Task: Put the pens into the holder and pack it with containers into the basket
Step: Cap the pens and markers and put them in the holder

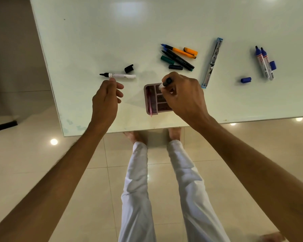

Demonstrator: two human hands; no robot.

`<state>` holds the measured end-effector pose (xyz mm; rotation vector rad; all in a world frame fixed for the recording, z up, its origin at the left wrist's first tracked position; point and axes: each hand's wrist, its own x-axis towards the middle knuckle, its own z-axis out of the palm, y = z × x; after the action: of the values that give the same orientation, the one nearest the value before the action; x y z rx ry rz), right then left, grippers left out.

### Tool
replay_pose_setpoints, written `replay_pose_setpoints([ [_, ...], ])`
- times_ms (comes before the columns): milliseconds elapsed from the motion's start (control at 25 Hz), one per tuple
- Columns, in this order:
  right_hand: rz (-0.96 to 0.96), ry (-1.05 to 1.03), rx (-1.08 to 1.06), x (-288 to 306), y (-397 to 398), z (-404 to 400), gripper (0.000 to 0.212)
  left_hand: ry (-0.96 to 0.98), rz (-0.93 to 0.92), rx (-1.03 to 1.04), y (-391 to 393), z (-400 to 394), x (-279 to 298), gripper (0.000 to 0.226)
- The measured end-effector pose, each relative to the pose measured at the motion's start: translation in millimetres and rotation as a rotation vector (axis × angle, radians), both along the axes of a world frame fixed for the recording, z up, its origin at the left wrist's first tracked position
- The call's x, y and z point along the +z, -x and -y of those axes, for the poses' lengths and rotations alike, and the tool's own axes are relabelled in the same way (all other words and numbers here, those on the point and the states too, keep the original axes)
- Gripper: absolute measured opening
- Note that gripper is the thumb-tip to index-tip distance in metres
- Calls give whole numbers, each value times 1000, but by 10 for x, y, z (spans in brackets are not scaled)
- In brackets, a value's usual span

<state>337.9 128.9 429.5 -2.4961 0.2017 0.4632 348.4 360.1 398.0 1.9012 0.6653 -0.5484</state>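
A pink holder (151,100) with several compartments stands near the table's front edge; a pink pen (150,103) lies in its left slot. My right hand (184,95) grips a capped black-and-white marker (165,82) just over the holder's top right corner. My left hand (106,98) hovers with loosely curled fingers just below an uncapped black marker (119,75); its black cap (129,68) lies beside it. A cluster of pens (177,55) with loose caps lies further back. Two blue markers (264,62) and blue caps (246,80) lie at the right.
A long blue-and-metal clip bar (212,63) lies diagonally right of the holder. The white table (94,41) ends at an edge just below the holder. My legs and the tiled floor (77,180) show beneath. No basket or containers are in view.
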Motion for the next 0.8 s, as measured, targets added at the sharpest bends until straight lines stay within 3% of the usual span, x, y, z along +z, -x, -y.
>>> replay_pose_setpoints([
  [320,121,-28,-45,96,-55,-25,31,23,-92,149,245,-156,-91,42],
  [480,211,-33,79,114,-240,-255,28,35,-114,185,295,-310,-96,42],
  [600,100,-18,303,29,-467,-591,27,38,-139,209,230,-432,-108,43],
  [800,-73,246,512,-404,-793,-1149,31,51,-148,203,91,-580,-147,40],
])
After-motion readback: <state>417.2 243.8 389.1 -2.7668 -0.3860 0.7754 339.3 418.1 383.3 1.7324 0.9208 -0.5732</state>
